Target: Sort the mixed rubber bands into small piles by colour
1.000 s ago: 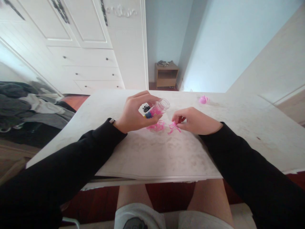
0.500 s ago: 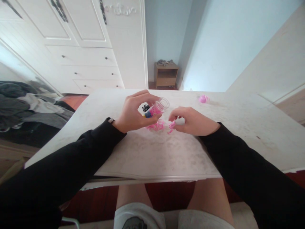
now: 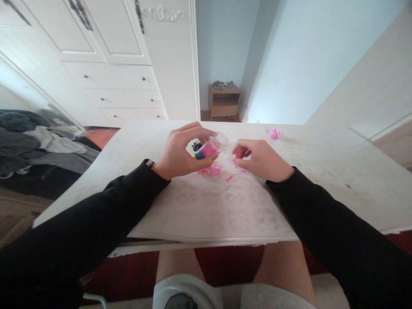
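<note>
Wrapped around a clear jar (image 3: 220, 140), my left hand (image 3: 183, 150) holds it tilted, its open mouth facing right and up. Pink, blue and yellow bits show through its side. Below the jar, a heap of pink elastic bands (image 3: 210, 170) lies on the table. My right hand (image 3: 255, 159) is just right of the jar, thumb and fingertips pinching a pink elastic band (image 3: 234, 161). Under its fingers, loose pink bands (image 3: 241, 171) lie on the tabletop. A small tangle of black bands (image 3: 196, 146) is seen through the gap of my left hand.
A round pink object (image 3: 274, 134), perhaps a lid, rests near the far edge of the white table (image 3: 209, 210). Beyond are white drawers (image 3: 122, 92) and a small wooden cabinet (image 3: 225, 101). Clothes (image 3: 48, 141) are piled at the left.
My right hand has lifted slightly and shifted a little. Pink bands that were bunched at its fingertips now partly lie on the table. My left hand and the jar have barely moved.
</note>
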Motion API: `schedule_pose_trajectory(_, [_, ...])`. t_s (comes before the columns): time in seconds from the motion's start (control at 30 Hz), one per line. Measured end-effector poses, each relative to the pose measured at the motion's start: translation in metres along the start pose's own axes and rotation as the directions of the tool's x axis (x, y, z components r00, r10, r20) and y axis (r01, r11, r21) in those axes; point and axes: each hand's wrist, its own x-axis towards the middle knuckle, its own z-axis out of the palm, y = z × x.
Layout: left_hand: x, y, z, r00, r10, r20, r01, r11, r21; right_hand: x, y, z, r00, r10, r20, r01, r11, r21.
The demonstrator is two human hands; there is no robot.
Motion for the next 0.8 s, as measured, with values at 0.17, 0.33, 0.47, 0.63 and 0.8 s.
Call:
schedule_pose_trajectory(0.17, [0.000, 0.001, 0.000, 1.000, -0.025, 0.018, 0.025, 0.999, 0.034, 0.001, 0.005, 0.003, 0.992, 0.115, -0.045, -0.117, 0.992, -0.038])
schedule_pose_trajectory(0.33, [0.001, 0.003, -0.001, 1.000, -0.015, 0.016, 0.014, 1.000, 0.023, 0.000, 0.003, 0.009, 0.996, 0.092, 0.003, -0.092, 0.995, -0.047])
schedule_pose_trajectory(0.47, [0.001, 0.002, -0.001, 1.000, -0.014, 0.021, 0.014, 1.000, 0.002, 0.000, 0.001, 0.012, 0.999, 0.040, 0.006, -0.040, 0.998, -0.041])
schedule_pose_trajectory(0.63, [0.000, 0.000, 0.000, 1.000, 0.003, 0.007, -0.003, 1.000, 0.008, 0.000, 0.001, 0.014, 0.999, -0.008, 0.038, 0.009, 1.000, -0.016])
schedule_pose_trajectory(0.8, [-0.001, -0.001, 0.000, 1.000, -0.008, 0.000, 0.008, 1.000, 0.028, 0.000, -0.005, 0.015, 0.999, 0.012, 0.039, -0.013, 1.000, 0.021])
